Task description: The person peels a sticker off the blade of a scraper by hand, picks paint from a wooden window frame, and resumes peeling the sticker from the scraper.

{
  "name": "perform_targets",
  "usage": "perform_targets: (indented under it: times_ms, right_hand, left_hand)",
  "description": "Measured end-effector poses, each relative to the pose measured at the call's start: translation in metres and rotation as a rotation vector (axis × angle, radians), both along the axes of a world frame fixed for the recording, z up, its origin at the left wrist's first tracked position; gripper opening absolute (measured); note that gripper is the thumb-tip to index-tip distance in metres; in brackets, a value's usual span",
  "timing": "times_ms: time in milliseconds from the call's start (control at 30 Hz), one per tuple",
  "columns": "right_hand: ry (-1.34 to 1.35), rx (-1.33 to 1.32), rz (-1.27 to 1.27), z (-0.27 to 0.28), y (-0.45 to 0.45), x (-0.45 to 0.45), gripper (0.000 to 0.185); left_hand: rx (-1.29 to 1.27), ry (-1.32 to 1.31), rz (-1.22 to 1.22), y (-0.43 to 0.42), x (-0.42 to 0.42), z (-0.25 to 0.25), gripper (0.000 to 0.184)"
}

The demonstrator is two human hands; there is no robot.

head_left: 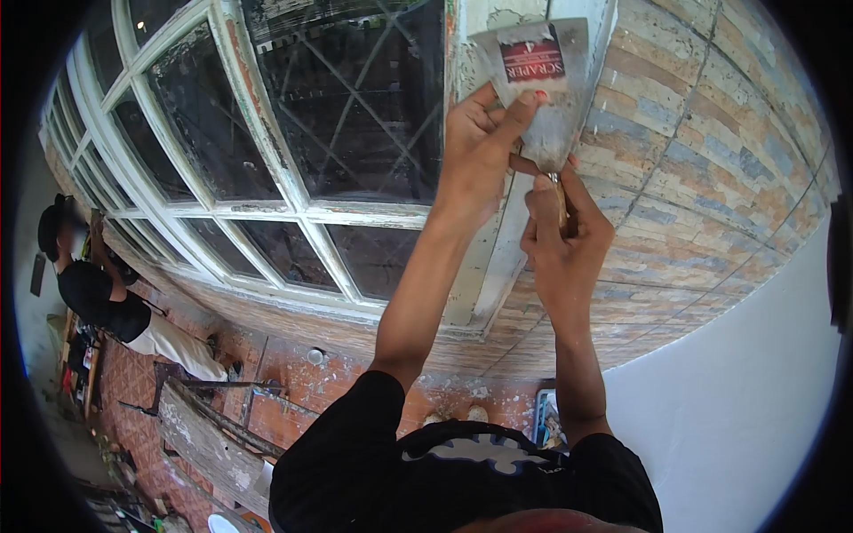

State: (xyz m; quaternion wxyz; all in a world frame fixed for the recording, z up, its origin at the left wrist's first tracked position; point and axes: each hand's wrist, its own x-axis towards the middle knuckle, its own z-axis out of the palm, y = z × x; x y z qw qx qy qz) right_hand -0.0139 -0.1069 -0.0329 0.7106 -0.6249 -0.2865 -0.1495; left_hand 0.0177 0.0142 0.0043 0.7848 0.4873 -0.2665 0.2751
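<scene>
A wide metal scraper (558, 124) with a red and white label is held up against the white window frame's edge, blade upward. My right hand (570, 233) is wrapped round its handle, just below the neck. With thumb and fingers, my left hand (478, 155) grips the blade's left side near the label. Behind the hands runs the window frame's upright (475, 275), its white paint worn and chipped. Part of the handle is hidden in my right hand.
Paned window glass (351, 98) fills the left; a stone-patterned tiled wall (693, 133) lies right. Below are a worn wooden plank (209, 444), a blue crate (541, 413) and paint flakes on the floor. Another person (107, 298) in black stands by the window at far left.
</scene>
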Motion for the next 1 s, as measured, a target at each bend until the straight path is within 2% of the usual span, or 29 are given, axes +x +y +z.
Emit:
perform_targets:
  times_ms: [267, 467, 567, 667, 767, 1000]
  right_hand:
    - [-0.001, -0.005, -0.048, -0.005, 0.003, -0.002, 0.043]
    - [0.026, 0.11, 0.007, -0.019, 0.015, -0.007, 0.043]
    - [0.04, 0.114, -0.015, -0.024, 0.022, 0.0, 0.041]
    - [0.014, 0.118, -0.078, -0.024, 0.029, -0.001, 0.041]
    - [0.043, 0.132, -0.044, -0.019, 0.026, -0.005, 0.041]
    - [0.168, 0.144, 0.085, -0.001, 0.008, -0.011, 0.043]
  left_hand:
    - [0.011, 0.009, 0.0, 0.0, -0.002, 0.0, 0.038]
    - [0.099, 0.046, -0.012, 0.004, -0.006, -0.008, 0.034]
    - [0.04, 0.009, -0.005, -0.003, -0.004, -0.006, 0.031]
    - [0.046, 0.01, -0.102, 0.001, 0.0, -0.007, 0.029]
    - [0.091, -0.026, -0.088, -0.002, -0.001, -0.004, 0.029]
    - [-0.001, -0.03, -0.003, -0.016, -0.003, 0.008, 0.032]
